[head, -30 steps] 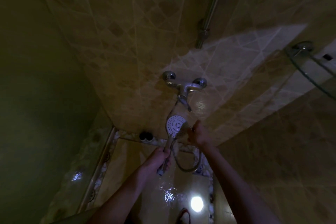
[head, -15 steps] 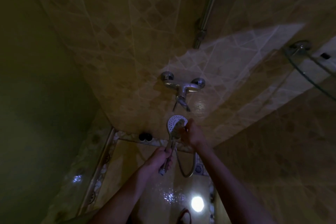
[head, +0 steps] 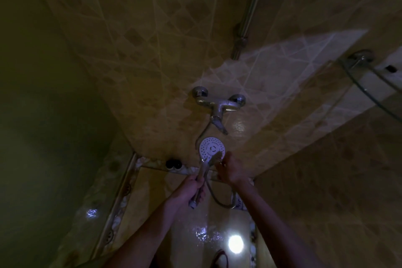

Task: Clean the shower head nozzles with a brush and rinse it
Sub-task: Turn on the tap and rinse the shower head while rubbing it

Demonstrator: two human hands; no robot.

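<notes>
Dim shower stall, wet glossy floor point(head: 152, 213) nearest, bright light glare on it by the near edge, mosaic border strip along its left edge. Left hand point(head: 189, 189) wrapped tight round the shower head point(head: 212, 148) handle, white nozzle face turned up toward the camera. Right hand point(head: 230, 169) pinches a brush point(head: 216, 156), bristles touching the face's lower right rim. Hose point(head: 219, 199) loops below between the arms. Two dark round items point(head: 173, 163), too dim to identify, sit at the floor's far edge. Chrome mixer tap point(head: 218, 104) on the tiled wall point(head: 141, 50) behind; riser pipe point(head: 250, 13) above it.
</notes>
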